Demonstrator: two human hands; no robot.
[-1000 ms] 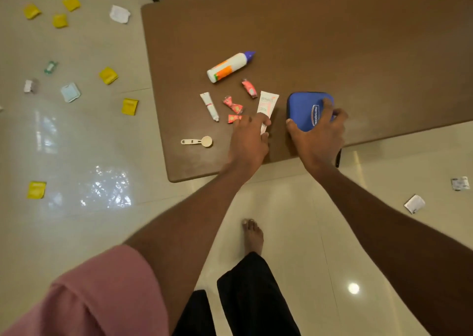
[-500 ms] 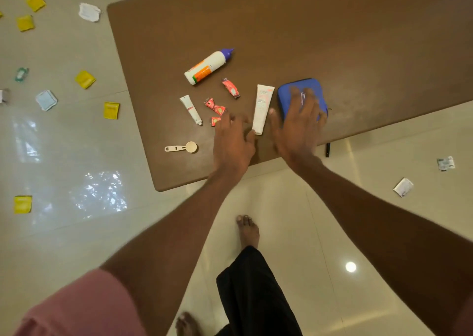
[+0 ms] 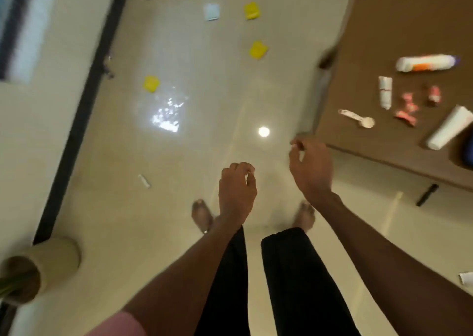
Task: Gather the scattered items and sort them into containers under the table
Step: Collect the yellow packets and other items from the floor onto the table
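Left hand (image 3: 236, 188) and right hand (image 3: 311, 168), loosely curled and empty, had left the brown wooden table (image 3: 399, 18) and hung over the glossy cream floor (image 3: 179, 54); the white plastic tube (image 3: 449, 128) and blue zipped pouch (image 3: 468, 149) they touched a moment earlier lay ungathered near its front edge, yellow square packets (image 3: 258, 49) scattered beyond: sorting barely begun

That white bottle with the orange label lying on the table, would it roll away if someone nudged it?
Probably: the white bottle lies on its side and looks round, so a sideways nudge may roll it. Likely light plastic, easy to lift.
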